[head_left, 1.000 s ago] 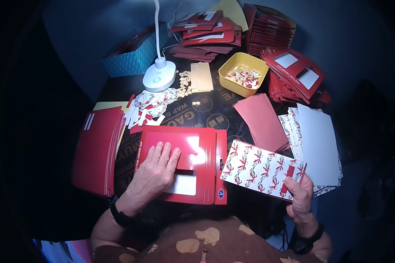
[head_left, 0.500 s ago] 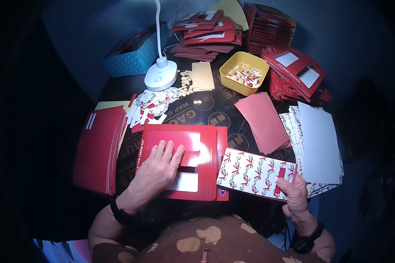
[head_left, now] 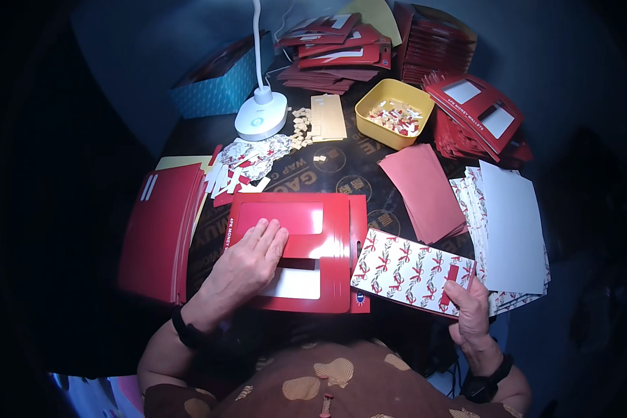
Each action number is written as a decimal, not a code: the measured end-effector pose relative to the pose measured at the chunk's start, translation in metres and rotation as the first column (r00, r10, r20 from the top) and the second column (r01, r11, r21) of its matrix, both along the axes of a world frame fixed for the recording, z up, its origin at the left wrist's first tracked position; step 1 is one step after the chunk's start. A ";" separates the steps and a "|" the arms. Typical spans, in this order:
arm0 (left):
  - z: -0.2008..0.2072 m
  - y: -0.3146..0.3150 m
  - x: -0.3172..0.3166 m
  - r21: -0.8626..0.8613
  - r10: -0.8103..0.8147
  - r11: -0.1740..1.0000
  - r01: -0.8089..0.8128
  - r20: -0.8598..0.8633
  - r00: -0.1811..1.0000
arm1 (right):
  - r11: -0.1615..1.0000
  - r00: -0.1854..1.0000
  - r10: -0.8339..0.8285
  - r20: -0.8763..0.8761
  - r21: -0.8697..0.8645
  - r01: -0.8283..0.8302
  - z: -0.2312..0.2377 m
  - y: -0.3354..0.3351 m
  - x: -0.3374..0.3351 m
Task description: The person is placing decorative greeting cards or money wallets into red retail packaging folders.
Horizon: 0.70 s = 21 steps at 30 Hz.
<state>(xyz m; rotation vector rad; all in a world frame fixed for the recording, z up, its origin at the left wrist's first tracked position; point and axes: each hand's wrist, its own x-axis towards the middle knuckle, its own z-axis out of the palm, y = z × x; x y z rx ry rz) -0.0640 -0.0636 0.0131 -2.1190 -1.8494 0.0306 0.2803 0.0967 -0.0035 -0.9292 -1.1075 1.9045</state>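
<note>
Before me lies a red windowed card sleeve (head_left: 336, 254), flat on the dark table. My left hand (head_left: 244, 266) rests on it with straight fingers, the tips at the lower edge of its upper window. Red shows through that window, while the lower one shows white and a dark strip. My right hand (head_left: 471, 312) grips a white paper wallet (head_left: 405, 268) by its right end, thumb on top beside a small red strip. The wallet has a red bow and green sprig print; its left end reaches the sleeve's right edge. Whether several wallets are stacked there, I cannot tell.
Red cards (head_left: 153, 233) are piled at left, near paper scraps (head_left: 240, 177). A white lamp (head_left: 261, 118), yellow bin (head_left: 369, 125) and blue box (head_left: 212, 90) stand farther back. Reddish envelopes (head_left: 425, 191), white sheets (head_left: 512, 223) and red sleeves (head_left: 477, 115) lie at right.
The whole view has shifted slightly. My left fingers are closer together on the sleeve, and the glare in its upper window has shrunk. My right hand keeps its grip on the wallet.
</note>
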 end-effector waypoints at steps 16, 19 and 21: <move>-0.006 -0.002 0.006 -0.014 0.019 1.000 -0.020 -0.017 1.000 | 0.999 1.000 0.002 -0.005 0.036 -0.002 -0.003 -0.001 0.002; -0.009 -0.004 0.008 -0.013 0.054 0.999 -0.053 0.101 0.993 | 0.999 1.000 -0.014 0.001 0.042 0.014 -0.003 -0.002 0.002; -0.011 -0.008 0.008 -0.025 0.078 0.997 -0.074 0.199 0.977 | 0.999 1.000 -0.017 0.012 0.049 0.016 -0.002 -0.002 0.003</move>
